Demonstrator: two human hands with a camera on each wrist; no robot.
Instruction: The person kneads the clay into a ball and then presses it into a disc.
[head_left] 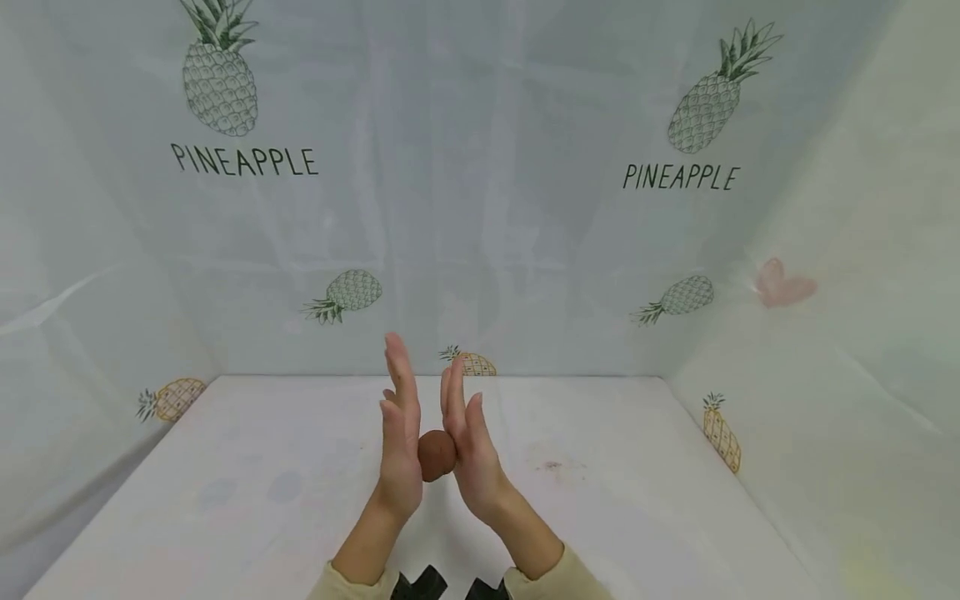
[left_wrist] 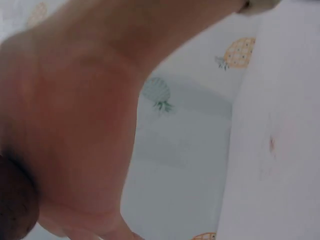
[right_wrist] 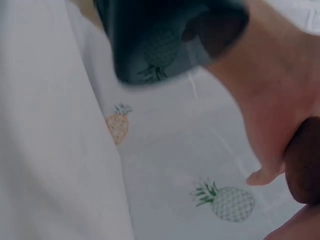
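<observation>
A lump of reddish-brown clay [head_left: 437, 456], roughly ball-shaped, is between the two palms above the table. My left hand [head_left: 401, 446] stands upright with straight fingers, its palm against the lump's left side. From the right, my right hand [head_left: 474, 458] presses its palm on the other side, fingers extended upward and leaning slightly inward. The left wrist view shows the dark clay lump [left_wrist: 17, 202] at its lower left edge beside a palm. At the right edge of the right wrist view the same clay [right_wrist: 304, 162] sits between parts of the hands.
Below the hands spreads a white table [head_left: 262, 500] with faint grey marks and a small reddish-brown smudge [head_left: 552, 465] on the right. Pale curtains [head_left: 480, 208] with pineapple prints enclose the back and sides. Black straps [head_left: 422, 583] show near the light sleeves [head_left: 558, 579].
</observation>
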